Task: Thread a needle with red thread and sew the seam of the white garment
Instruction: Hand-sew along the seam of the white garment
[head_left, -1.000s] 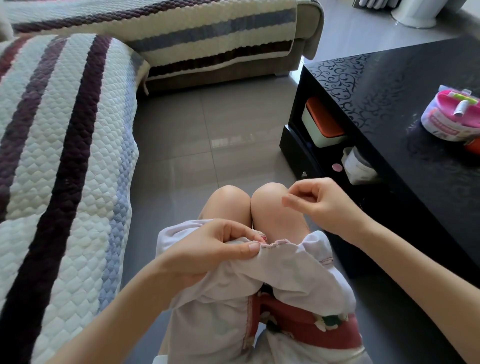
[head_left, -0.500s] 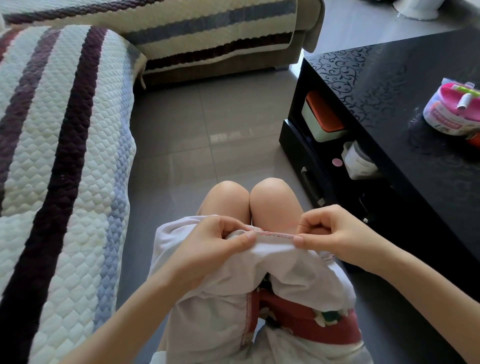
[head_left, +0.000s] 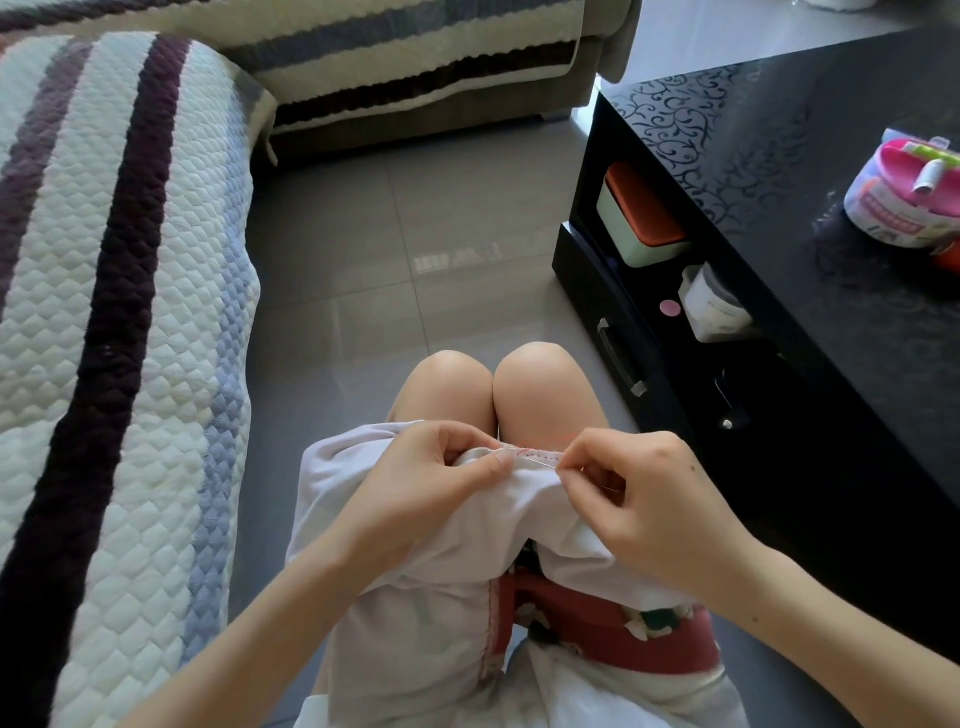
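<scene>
White thin-fabric garment (head_left: 431, 623) lies bunched over the person's lap w/ its top seam edge (head_left: 535, 455) raised just short of the bare knees. Open room: grey tiled floor (head_left: 389, 260) straight ahead btwn the purple-and-blue striped quilted sofa cover (head_left: 104, 364) on the left and the glossy black patterned table (head_left: 831, 208) on the right; table edge runs near the right forearm, sofa cover near the left elbow. Left hand (head_left: 431, 483) pinches the fabric fold at the seam's left end, thumb on top, other fingers curled under. Right hand (head_left: 649, 499) pinches a thin silver needle (head_left: 543, 460) at the seam's right end, approx. along the seam line; red thread (head_left: 524, 451) shows at the stitches btwn both hands. Hands are near each other, not touching. On the table, a round pink-lidded tub (head_left: 904, 197) carries a red label band; writing too small to read.
</scene>
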